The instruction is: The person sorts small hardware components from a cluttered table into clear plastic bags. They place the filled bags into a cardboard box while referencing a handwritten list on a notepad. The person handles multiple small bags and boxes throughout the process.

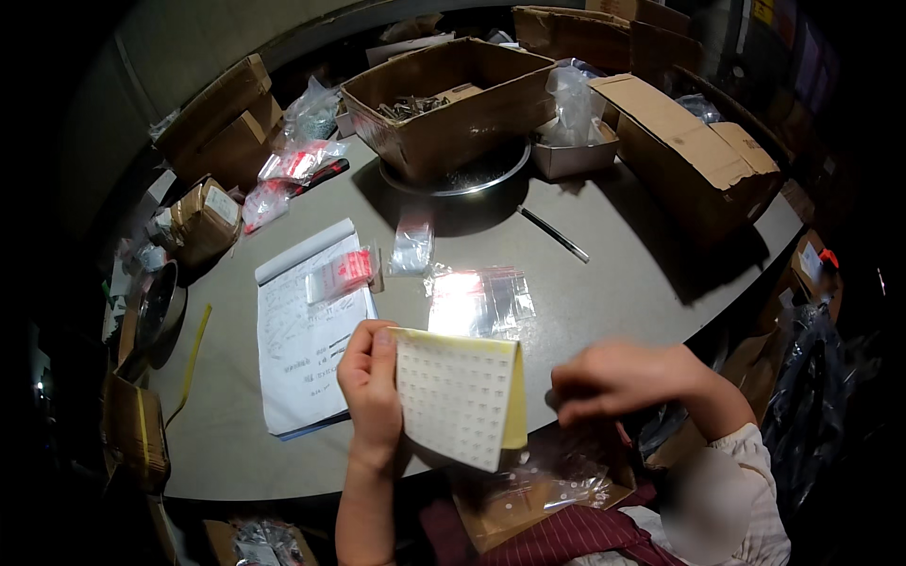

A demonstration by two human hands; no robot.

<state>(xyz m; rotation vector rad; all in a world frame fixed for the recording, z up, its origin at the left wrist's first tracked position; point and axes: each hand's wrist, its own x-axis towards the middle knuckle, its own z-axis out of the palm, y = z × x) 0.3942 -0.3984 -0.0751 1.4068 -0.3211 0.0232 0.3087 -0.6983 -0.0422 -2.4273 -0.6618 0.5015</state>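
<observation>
My left hand (370,389) grips the sticker sheet (458,396) above the desk (613,274) edge; my right hand (613,379) has its fingers pinched together, contents unclear. A loose grip could bend the sheet, I reckon.

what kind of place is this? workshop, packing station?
Likely a small-parts packing or labelling bench: an open cardboard box of metal hardware, clear zip bags on the grey table, and a sheet of small stickers held in the left hand.
</observation>
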